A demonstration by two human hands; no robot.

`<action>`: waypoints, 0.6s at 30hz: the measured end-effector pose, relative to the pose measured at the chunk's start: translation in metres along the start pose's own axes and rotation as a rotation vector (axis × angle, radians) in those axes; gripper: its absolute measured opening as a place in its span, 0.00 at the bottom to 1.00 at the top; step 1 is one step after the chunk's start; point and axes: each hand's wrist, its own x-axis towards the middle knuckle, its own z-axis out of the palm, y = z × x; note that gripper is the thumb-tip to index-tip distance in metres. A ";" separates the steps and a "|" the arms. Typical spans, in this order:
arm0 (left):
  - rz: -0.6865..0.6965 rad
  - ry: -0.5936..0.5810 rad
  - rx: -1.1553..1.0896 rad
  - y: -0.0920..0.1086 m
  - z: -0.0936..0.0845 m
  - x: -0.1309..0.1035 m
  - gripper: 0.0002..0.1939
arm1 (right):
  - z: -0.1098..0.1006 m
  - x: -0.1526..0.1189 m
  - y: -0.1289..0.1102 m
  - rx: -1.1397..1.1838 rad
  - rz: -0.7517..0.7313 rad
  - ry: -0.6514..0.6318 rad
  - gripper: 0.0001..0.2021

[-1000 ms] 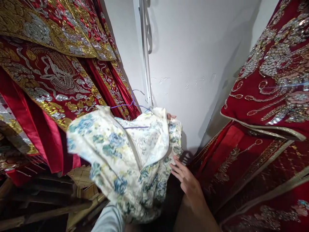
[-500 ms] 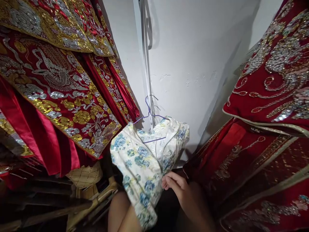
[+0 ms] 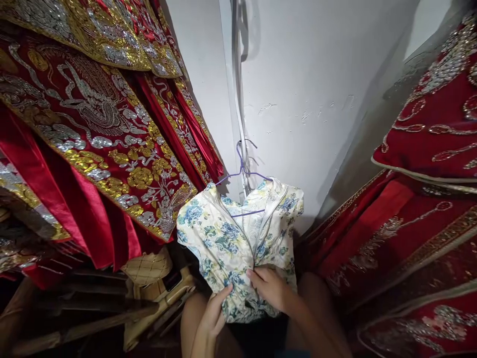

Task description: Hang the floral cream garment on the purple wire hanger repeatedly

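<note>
A white garment with blue flowers (image 3: 223, 238) hangs on a thin purple hanger (image 3: 242, 171), with its neckline open over the hanger bar. My left hand (image 3: 216, 307) pinches the garment's lower left side, thumb on the front and fingers partly hidden behind the cloth. My right hand (image 3: 269, 286) lies at the front opening, its thumb and fingers closed on the fabric near the middle. Gathered cloth shows at the lower edge between and below the hands.
Red garments with gold and silver embroidery (image 3: 100, 114) hang at the left. More beaded red clothing (image 3: 372, 233) is at the right. A pale wall (image 3: 316, 64) stands behind, and wooden furniture (image 3: 149, 318) with a tan quilted bag (image 3: 147, 268) is lower left.
My left hand has come into view from behind the garment and grips its side. The garment now hangs flatter and wider, and my right hand lies over its front. The view has shifted slightly.
</note>
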 end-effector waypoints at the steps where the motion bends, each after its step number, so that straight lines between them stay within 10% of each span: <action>1: 0.000 -0.003 -0.013 -0.001 0.000 -0.001 0.33 | 0.002 0.001 0.002 0.030 0.005 -0.026 0.26; 18: -0.039 -0.047 0.006 -0.018 0.032 -0.002 0.40 | -0.014 -0.007 0.026 0.368 -0.025 -0.027 0.18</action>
